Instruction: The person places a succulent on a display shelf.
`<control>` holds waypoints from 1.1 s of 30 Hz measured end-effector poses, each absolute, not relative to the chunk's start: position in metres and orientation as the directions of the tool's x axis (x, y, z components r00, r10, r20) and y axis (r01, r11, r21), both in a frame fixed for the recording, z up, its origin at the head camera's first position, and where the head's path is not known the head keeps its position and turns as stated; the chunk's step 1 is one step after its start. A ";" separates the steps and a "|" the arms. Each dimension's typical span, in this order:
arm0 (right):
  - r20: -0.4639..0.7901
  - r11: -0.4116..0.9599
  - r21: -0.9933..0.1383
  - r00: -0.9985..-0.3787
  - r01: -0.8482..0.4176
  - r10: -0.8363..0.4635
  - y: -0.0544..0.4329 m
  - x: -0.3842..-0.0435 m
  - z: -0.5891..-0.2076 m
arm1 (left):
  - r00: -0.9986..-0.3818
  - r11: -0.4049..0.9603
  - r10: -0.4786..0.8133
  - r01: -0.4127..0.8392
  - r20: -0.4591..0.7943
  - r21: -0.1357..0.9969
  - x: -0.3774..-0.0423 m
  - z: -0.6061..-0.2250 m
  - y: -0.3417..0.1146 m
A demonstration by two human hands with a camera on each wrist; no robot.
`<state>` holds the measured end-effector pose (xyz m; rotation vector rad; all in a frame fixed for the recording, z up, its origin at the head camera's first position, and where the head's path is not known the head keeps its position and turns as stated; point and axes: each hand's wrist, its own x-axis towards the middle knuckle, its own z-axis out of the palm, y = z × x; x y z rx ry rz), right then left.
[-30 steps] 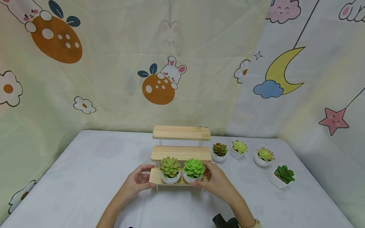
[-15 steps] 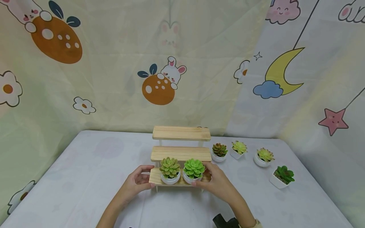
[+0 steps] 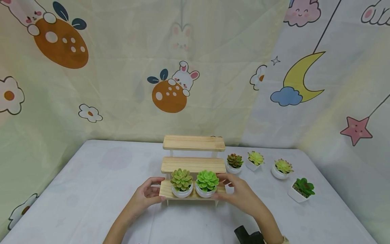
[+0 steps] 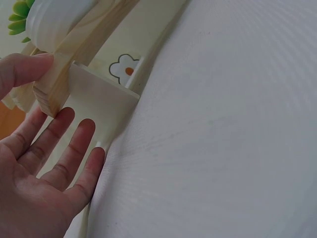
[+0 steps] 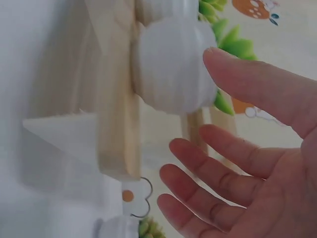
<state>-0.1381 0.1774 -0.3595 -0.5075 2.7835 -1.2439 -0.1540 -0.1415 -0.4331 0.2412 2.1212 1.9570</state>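
A three-tier wooden display shelf (image 3: 193, 165) stands on the table. On its lowest step sit two potted succulents side by side: a dull green one (image 3: 181, 180) on the left, a bright green one (image 3: 207, 181) on the right. My left hand (image 3: 143, 195) pinches the left end of that step, thumb on the board end (image 4: 55, 84) and fingertips at its other side. Beside the bright green succulent is my right hand (image 3: 239, 194), its fingers spread. In the right wrist view, the thumb tip overlaps the white pot (image 5: 173, 64), and the other fingers are apart from it.
Right of the shelf stand more potted succulents: a reddish-brown one (image 3: 234, 162), a yellow-green one (image 3: 255, 159), another (image 3: 282, 167) with reddish tips, and a dark green one (image 3: 301, 189). A black object (image 3: 248, 235) shows at the front edge by the right forearm. A patterned cloth hangs behind.
My right hand has let go of the bright green succulent's pot and drawn slightly to the right. The left hand and the plants stay where they were.
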 end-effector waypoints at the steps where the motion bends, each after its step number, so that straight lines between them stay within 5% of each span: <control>1: 0.086 0.621 -0.734 -0.944 -0.276 -0.319 0.180 -0.138 -0.358 | -0.956 0.083 0.285 -0.044 -0.066 0.996 -0.154 -0.433 -0.142; 33: 0.108 0.698 -0.715 -0.984 0.025 0.145 0.292 -0.114 -0.341 | -0.958 0.098 0.277 -0.051 -0.076 0.994 -0.154 -0.432 -0.141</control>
